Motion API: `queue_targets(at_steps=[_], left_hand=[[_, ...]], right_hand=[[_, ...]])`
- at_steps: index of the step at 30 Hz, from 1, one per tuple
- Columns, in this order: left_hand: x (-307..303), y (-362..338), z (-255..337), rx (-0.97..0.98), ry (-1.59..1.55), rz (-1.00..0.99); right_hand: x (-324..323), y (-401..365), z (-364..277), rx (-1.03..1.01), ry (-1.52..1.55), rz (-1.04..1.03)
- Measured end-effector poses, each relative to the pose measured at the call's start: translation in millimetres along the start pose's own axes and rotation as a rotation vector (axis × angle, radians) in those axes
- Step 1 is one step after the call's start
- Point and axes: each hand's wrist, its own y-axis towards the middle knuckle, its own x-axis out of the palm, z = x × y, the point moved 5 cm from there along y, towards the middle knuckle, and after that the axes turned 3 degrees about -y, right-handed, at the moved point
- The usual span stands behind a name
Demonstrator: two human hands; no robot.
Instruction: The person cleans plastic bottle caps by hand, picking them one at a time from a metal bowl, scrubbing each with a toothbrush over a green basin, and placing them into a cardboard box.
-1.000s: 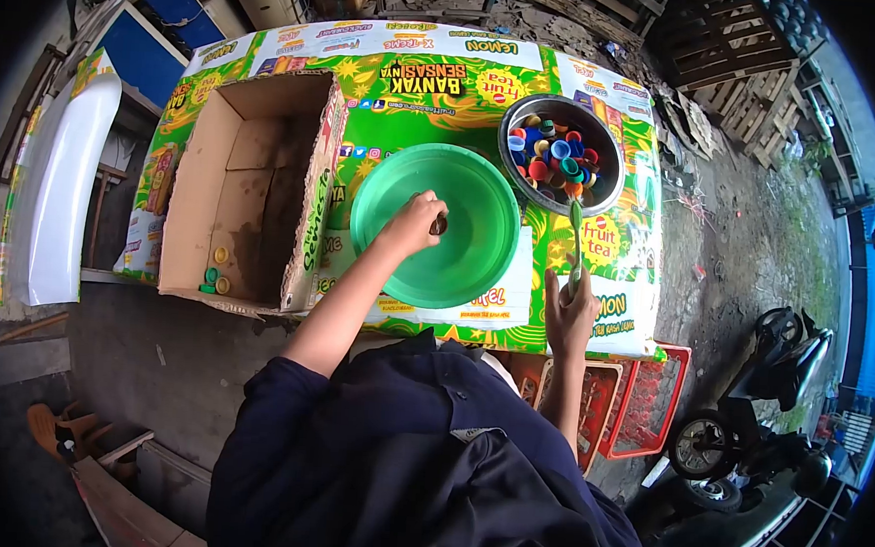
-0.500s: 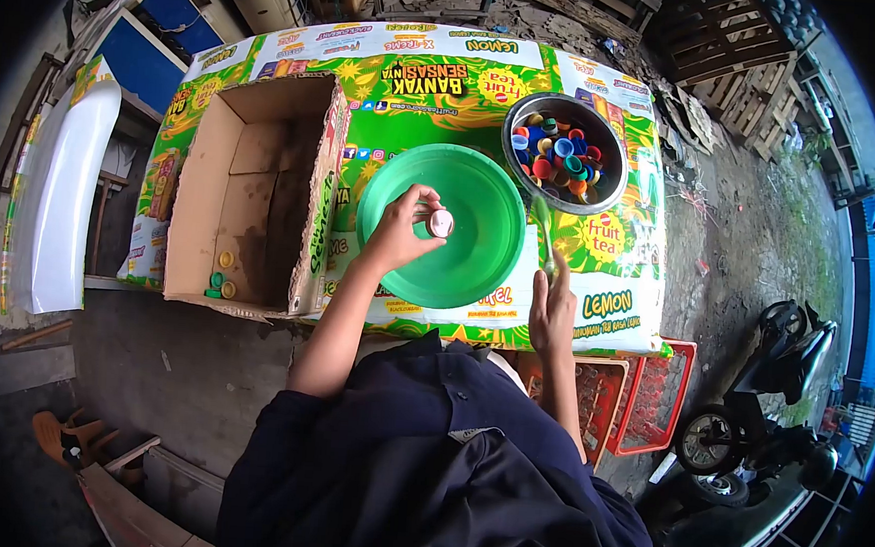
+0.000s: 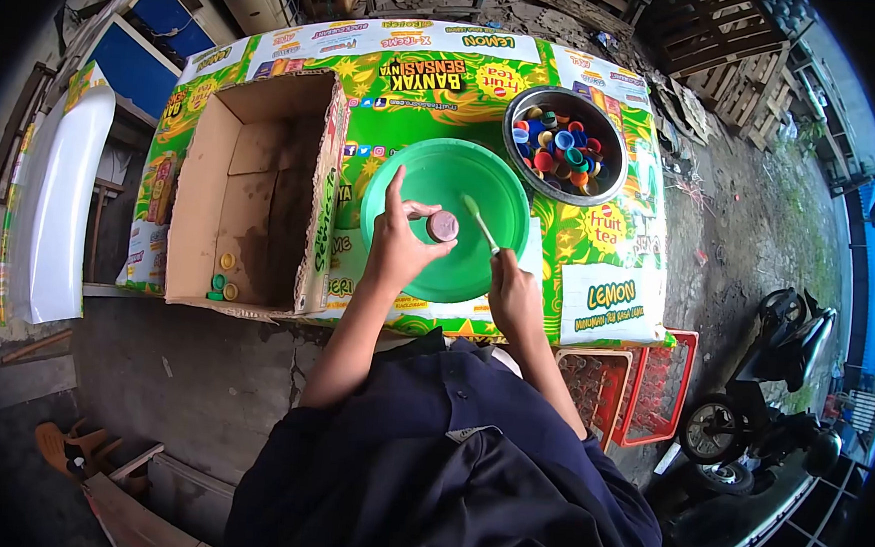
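Note:
My left hand (image 3: 400, 239) pinches a pale pinkish bottle cap (image 3: 442, 226) between thumb and fingers, with the index finger pointing up and away. Beneath it is a wide green plastic basin (image 3: 391, 162). In my right hand (image 3: 514, 294) is a slim, pale green toothbrush (image 3: 482, 222), its head slanting over the basin toward the far left. The brush head and the cap are a short way apart. Behind and right of the basin, a dark metal-rimmed bowl (image 3: 603, 194) holds several blue, red, green and yellow bottle caps (image 3: 563, 146).
On the left stands an open cardboard box (image 3: 252, 192) with a few yellow and green caps (image 3: 225, 273) in its near corner. A printed green sheet (image 3: 417, 122) covers the table. Red crates (image 3: 659, 387) sit below its front right edge; a motorcycle (image 3: 750, 413) is farther right.
My right hand has come left from beside the basin, bringing the toothbrush over it. My left hand still pinches the cap, and its index finger has straightened.

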Motion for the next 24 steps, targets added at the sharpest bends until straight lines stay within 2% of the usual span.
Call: queue_targets(at_steps=[4, 8, 12, 14, 16, 18, 22, 24], left_hand=[[0, 1, 4, 0.000, 0.017, 0.013], [3, 0, 4, -0.005, 0.018, 0.013], [1, 1, 3, 0.001, -0.030, 0.012], [-1, 2, 2, -0.010, -0.036, 0.028], [-2, 2, 3, 0.005, -0.025, 0.023], [0, 2, 1, 0.012, -0.036, 0.011], [-1, 1, 5, 0.006, -0.014, -0.008], [2, 0, 8, 0.025, -0.002, -0.019]], right_hand=[[2, -16, -23, -0.174, 0.023, -0.062], [-1, -7, -10, -0.021, 0.074, 0.008], [5, -26, -13, -0.145, 0.015, -0.082], [1, -19, 10, 0.004, -0.045, -0.013], [-6, -25, 5, -0.009, -0.020, -0.004], [-2, -37, -7, -0.108, 0.004, -0.038], [-4, -31, 13, -0.006, -0.025, 0.010], [-4, -39, 2, -0.075, 0.033, 0.022]])
